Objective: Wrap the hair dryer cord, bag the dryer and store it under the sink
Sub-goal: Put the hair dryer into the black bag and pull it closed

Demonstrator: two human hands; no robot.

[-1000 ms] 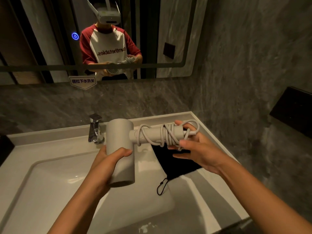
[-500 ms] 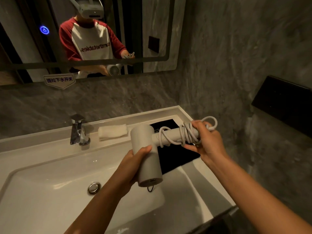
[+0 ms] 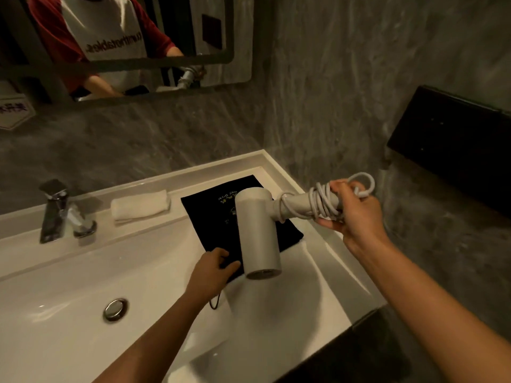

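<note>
The black bag [image 3: 221, 211] on the sink counter carries small gold lettering, too blurred to read. A white sign [image 3: 13, 110] under the mirror [image 3: 138, 64] shows cut-off Chinese characters. The shirt's reflected print appears mirrored, not clearly legible.

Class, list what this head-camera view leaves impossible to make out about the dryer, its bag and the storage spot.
- Plug: not visible; the right hand covers the end of the cord wound on the hair dryer handle.
- Bag opening: hidden under the left hand and the dryer barrel.
- Gold print on the bag: too small and blurred to read.
- Space under the sink: out of view, hidden below the basin and counter.
</note>
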